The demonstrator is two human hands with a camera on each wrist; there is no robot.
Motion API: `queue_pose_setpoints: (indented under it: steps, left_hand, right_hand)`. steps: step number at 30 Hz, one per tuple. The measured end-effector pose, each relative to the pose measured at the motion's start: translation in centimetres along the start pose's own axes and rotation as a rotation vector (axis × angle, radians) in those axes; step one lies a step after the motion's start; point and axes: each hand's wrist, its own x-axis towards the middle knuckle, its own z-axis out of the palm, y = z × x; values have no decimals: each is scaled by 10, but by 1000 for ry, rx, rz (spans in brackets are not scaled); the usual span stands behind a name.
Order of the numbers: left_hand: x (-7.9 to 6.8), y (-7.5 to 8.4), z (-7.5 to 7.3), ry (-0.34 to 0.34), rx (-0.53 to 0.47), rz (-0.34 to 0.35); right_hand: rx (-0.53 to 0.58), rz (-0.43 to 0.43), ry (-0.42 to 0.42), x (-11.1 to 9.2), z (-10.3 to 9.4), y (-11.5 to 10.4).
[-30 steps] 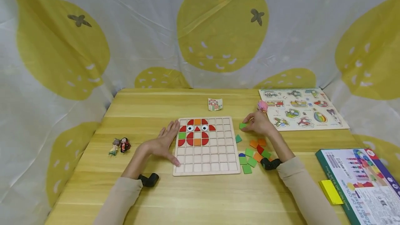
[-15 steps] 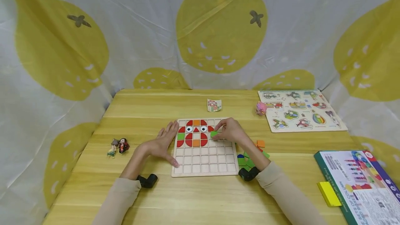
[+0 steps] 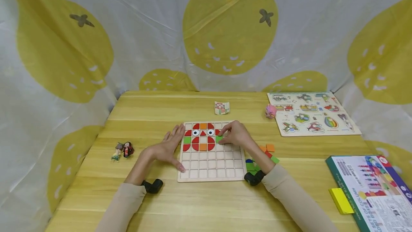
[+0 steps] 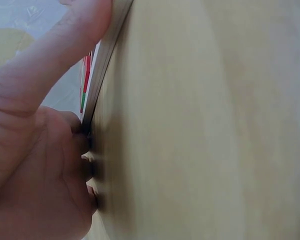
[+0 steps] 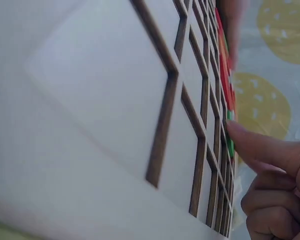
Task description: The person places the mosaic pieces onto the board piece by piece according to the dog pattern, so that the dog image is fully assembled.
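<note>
A wooden grid board (image 3: 211, 173) lies on the table, with red, orange and green tiles and two eye tiles forming a pattern at its upper left. My left hand (image 3: 165, 150) rests with spread, straight fingers along the board's left edge, thumb near the lower corner; the left wrist view shows its palm (image 4: 37, 165) beside that edge. Over the upper right part of the board, my right hand (image 3: 237, 134) pinches a green square tile (image 3: 219, 139) between thumb and index finger. The tile sits at a cell right of the red pieces. In the right wrist view, the other fingers (image 5: 275, 202) are curled.
Loose green, orange, red and blue tiles (image 3: 269, 148) lie right of the board, partly under my right forearm. A small pattern card (image 3: 222, 108), a pink toy (image 3: 270, 111) and a picture puzzle (image 3: 317, 114) stand farther back. Small dolls (image 3: 123, 150) lie left; a box (image 3: 373, 189) and yellow block (image 3: 341, 201) lie right.
My right hand has carried the green tile leftward from beside the board to a cell, lowering it there over the last half second. The left hand has stayed at the board's edge.
</note>
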Motion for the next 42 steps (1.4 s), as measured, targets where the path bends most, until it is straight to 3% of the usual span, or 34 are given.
queue_pose_setpoints:
  steps: [5,12,19,28,35,42]
  left_hand:
    - [1,1,0,-2,-3,2]
    - [5,1,1,0,-5,8]
    - [3,-1,3,3,-13,-12]
    - [-1,-3,6,11,-22,-21]
    - [3,-2,7,2,-19,-12]
    - [5,-2,2,-1,-4,-14]
  right_hand:
    - [42,-23,-51,-4,-11,2]
    - [42,-51,-33,-35,-67,27]
    - [-21,38,-60,-67,-98,66]
    - [7,128,-88,-83,-107,92]
    - [-15,145,-24,-83,-104,100]
    - [-78,72,20,-71,-96,95]
